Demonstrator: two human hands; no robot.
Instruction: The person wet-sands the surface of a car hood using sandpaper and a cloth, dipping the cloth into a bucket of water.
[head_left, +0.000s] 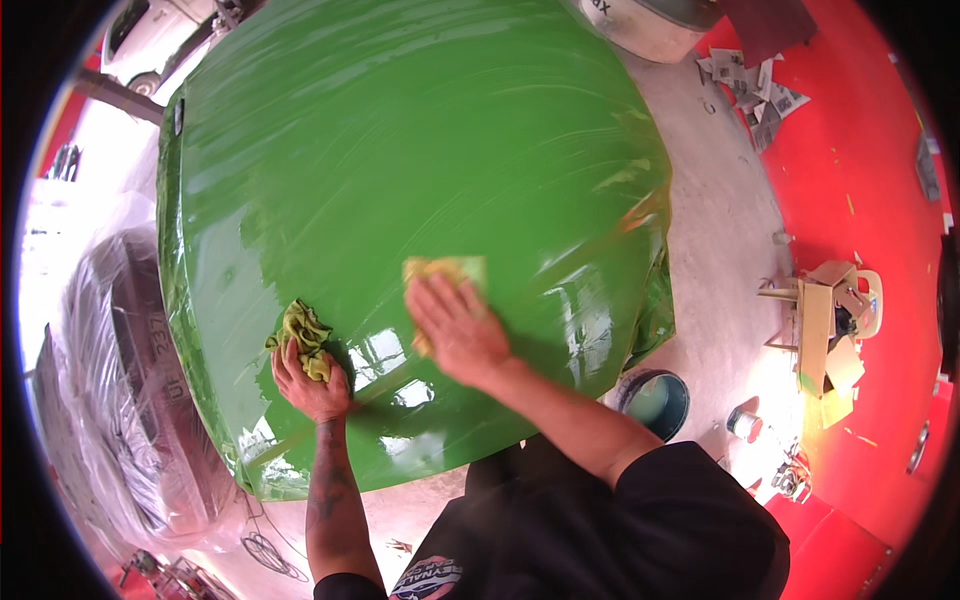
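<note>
A glossy green car panel (420,150), streaked and reflective, fills the middle of the head view. My left hand (308,378) grips a crumpled yellow-green cloth (303,322) on its lower left part. Right of it, my right hand (445,320) lies blurred with fingers stretched flat over a yellow cloth (432,268) against the panel. The cloth's edges show around the fingers.
Plastic-wrapped items (120,380) stand at left. At right are a dark bucket (650,410) beside the panel, a small can (745,425), cardboard boxes (815,330) by a chair and newspapers (760,95) on the red area. A white container (640,25) is at top.
</note>
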